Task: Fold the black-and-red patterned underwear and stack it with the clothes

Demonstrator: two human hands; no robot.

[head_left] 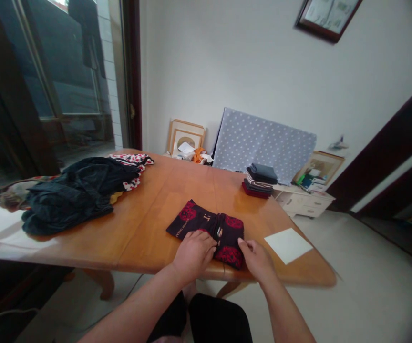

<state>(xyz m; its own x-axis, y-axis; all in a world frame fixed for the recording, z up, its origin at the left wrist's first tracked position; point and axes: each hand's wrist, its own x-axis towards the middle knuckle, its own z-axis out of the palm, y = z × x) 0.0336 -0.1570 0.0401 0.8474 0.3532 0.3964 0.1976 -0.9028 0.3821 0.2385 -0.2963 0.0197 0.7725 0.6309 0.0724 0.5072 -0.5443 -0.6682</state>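
A dark garment with red patterned patches and small light lettering lies partly folded near the front edge of the table. Its right part is doubled over and bunched along the middle. My left hand lies over the near middle of the cloth, fingers curled at the fold; the fingertips are partly hidden. At the garment's right edge, my right hand pinches the cloth between thumb and fingers.
Loose clothes are heaped on the left of the wooden table. A stack of folded clothes stands at the back right, with a white sheet near the right edge. Behind are a dotted cloth and a low white cabinet.
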